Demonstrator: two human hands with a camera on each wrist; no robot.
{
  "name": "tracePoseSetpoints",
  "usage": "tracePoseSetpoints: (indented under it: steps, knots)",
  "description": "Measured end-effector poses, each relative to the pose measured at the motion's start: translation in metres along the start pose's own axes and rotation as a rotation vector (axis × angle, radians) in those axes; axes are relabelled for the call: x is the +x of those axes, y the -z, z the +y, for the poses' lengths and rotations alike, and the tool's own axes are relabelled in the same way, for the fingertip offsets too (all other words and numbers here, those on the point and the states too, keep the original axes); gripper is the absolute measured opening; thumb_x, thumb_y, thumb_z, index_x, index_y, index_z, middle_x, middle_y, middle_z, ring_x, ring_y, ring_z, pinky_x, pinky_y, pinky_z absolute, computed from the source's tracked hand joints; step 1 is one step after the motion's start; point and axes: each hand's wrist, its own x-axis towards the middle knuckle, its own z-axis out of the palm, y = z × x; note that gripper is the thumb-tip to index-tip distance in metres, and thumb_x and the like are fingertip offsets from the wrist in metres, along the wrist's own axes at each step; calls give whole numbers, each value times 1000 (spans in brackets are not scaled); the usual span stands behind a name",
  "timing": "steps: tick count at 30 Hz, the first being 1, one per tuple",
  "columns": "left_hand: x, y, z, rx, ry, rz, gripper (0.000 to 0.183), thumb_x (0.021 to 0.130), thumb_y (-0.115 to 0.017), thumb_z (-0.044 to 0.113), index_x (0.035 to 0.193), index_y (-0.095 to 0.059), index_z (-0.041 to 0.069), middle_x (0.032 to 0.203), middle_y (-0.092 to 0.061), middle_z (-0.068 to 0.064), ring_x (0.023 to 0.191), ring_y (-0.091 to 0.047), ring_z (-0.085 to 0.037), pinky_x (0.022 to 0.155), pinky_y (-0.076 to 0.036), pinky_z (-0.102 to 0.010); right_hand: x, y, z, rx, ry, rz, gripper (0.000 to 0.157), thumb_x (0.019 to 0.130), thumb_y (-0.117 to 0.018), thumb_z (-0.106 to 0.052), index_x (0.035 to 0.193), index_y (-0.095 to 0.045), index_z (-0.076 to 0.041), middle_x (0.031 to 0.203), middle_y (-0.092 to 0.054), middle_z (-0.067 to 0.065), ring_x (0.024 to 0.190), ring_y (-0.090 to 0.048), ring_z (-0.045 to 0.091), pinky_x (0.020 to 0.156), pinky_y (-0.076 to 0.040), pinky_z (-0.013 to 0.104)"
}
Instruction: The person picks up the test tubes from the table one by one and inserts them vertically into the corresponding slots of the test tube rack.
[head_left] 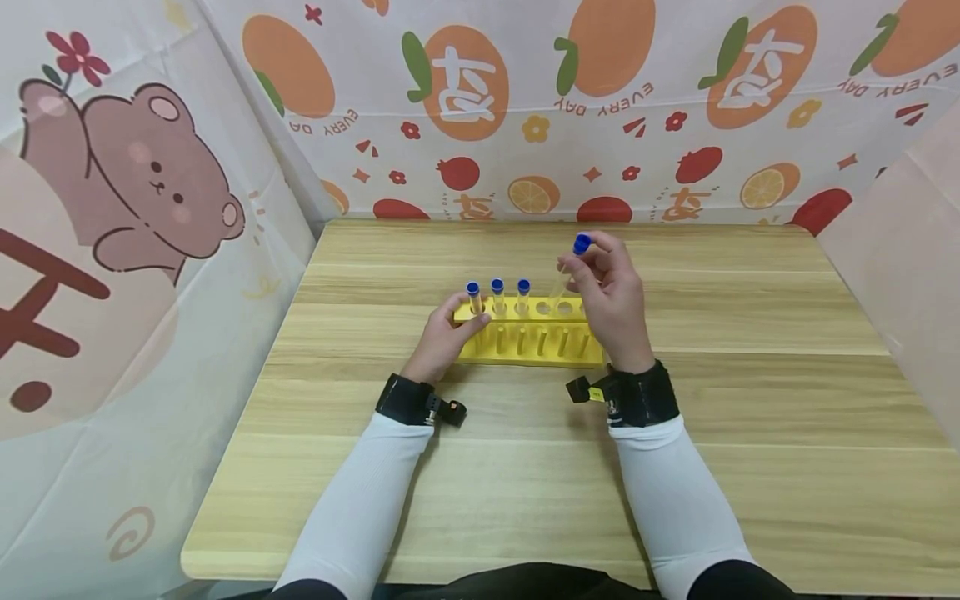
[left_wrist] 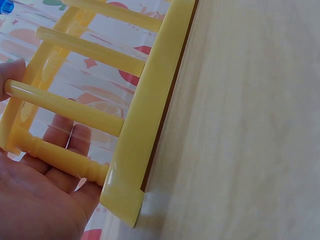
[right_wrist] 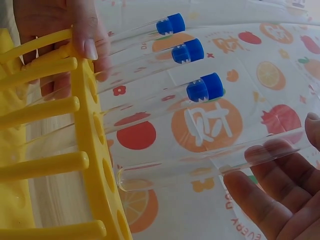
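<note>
A yellow test tube rack [head_left: 528, 357] stands on the table. My left hand [head_left: 438, 340] grips its left end, the thumb over the front of the top bar and fingers behind, as the left wrist view shows. Three clear test tubes with blue caps [head_left: 498, 286] stand side by side in the rack's left holes. Above the holes to their right, my right hand [head_left: 617, 304] pinches another clear test tube [right_wrist: 165, 170] near its blue cap [head_left: 582, 243]. That tube leans slightly, and its rounded bottom is close to the rack's top bar; whether they touch I cannot tell.
The rack rests on a light wood table [head_left: 750, 400]. Behind the table hangs a fruit-print cloth [head_left: 570, 158], and a bear-print cloth [head_left: 135, 333] hangs on the left. Black wrist straps [head_left: 643, 395] with small cameras sit on both wrists.
</note>
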Motion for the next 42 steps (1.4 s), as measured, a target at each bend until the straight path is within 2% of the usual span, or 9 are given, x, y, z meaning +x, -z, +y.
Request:
tracePoseSetpoints:
  steps: [11, 13, 17, 21, 27, 30, 36, 39, 42]
  knots:
    - [-1, 0, 0, -6, -2, 1, 38, 93, -69, 27, 127, -59, 13, 151, -42, -11, 120, -53, -25, 92, -51, -28, -1, -4, 0, -4, 20, -24, 30, 99, -59, -14, 127, -51, -8, 102, -69, 11, 89, -65, 13, 78, -59, 41]
    - [-1, 0, 0, -4, 1, 0, 38, 94, -69, 28, 127, -58, 13, 151, -42, -11, 120, -53, -25, 92, -51, -28, -1, -4, 0, -2, 23, -24, 31, 99, -59, -14, 128, -51, -8, 102, -69, 12, 88, -65, 12, 77, -59, 40]
    - [-2, 0, 1, -6, 10, -6, 38, 94, -68, 27, 128, -58, 12, 152, -42, -10, 123, -52, -26, 92, -50, -27, -1, -5, 1, 0, 19, -27, 31, 98, -59, -14, 128, -52, -8, 101, -68, 12, 88, -65, 12, 77, -59, 31]
    - [-1, 0, 1, -12, 17, -14, 40, 95, -66, 24, 131, -57, 11, 153, -40, -10, 127, -48, -27, 94, -50, -28, -1, -6, 4, -3, 10, -35, 31, 98, -60, -14, 127, -52, -9, 101, -68, 11, 87, -64, 12, 76, -59, 30]
    - [-1, 0, 0, -6, 19, -9, 38, 95, -67, 26, 129, -57, 12, 152, -41, -10, 125, -51, -25, 94, -50, -28, -1, -7, 9, -10, -4, -42, 31, 98, -60, -16, 127, -52, -9, 101, -68, 11, 87, -64, 12, 75, -57, 23]
    - [-1, 0, 0, 0, 8, -4, 38, 94, -68, 28, 128, -58, 13, 151, -42, -11, 123, -52, -25, 94, -50, -28, -1, -8, 10, -17, -4, -44, 31, 98, -60, -17, 127, -52, -9, 101, -69, 11, 87, -64, 12, 75, -57, 24]
    - [0, 0, -1, 5, -7, -1, 39, 93, -69, 29, 127, -59, 13, 150, -43, -12, 123, -52, -25, 93, -51, -28, 0, -9, 12, -28, -12, -54, 31, 98, -61, -19, 127, -52, -10, 100, -68, 9, 86, -64, 16, 73, -59, 40]
    - [0, 0, 0, 4, -8, -4, 40, 93, -69, 29, 128, -58, 12, 150, -43, -13, 124, -51, -25, 93, -51, -28, 0, -9, 13, -26, -23, -59, 31, 99, -60, -19, 127, -52, -10, 101, -68, 10, 87, -63, 26, 73, -59, 38]
    - [-1, 0, 1, 4, -6, -6, 40, 93, -69, 29, 128, -58, 12, 150, -43, -12, 123, -52, -24, 93, -51, -28, -1, -10, 14, -32, -37, -64, 31, 99, -60, -21, 127, -52, -10, 101, -68, 11, 85, -62, 27, 73, -59, 36]
